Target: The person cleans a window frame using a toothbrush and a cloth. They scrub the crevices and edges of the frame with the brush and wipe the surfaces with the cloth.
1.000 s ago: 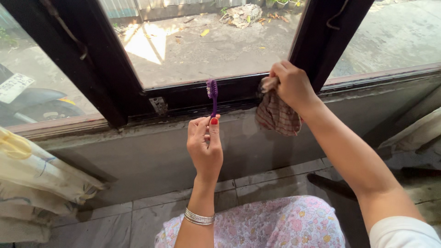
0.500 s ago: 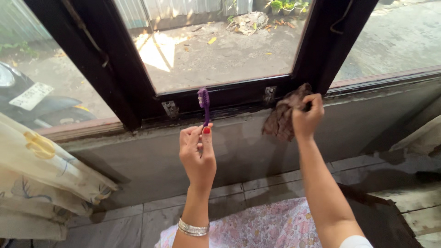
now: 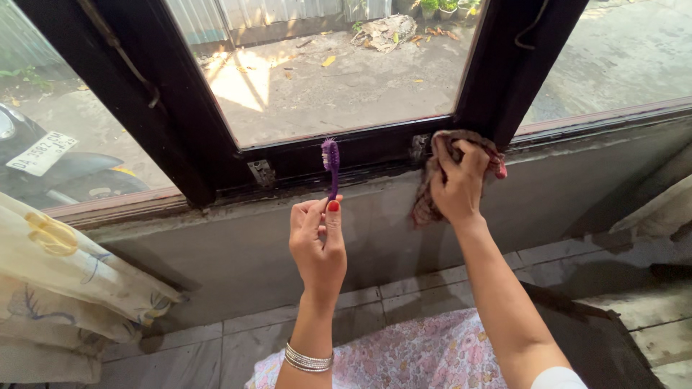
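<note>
- The left hand holds a purple toothbrush upright, fingers and thumb closed round its handle, the bristle head level with the bottom rail of the dark window frame but seemingly just off it.
- The right hand is closed on a brown checked cloth, pressing it against the frame's lower right corner, beside a small metal hinge.
- Judging by the grime along the grey sill under the rail, the cleaning looks only partly done: the right corner is being wiped, while the left stretch near the other hinge looks dusty.
- A pale patterned curtain hangs at near left.
</note>
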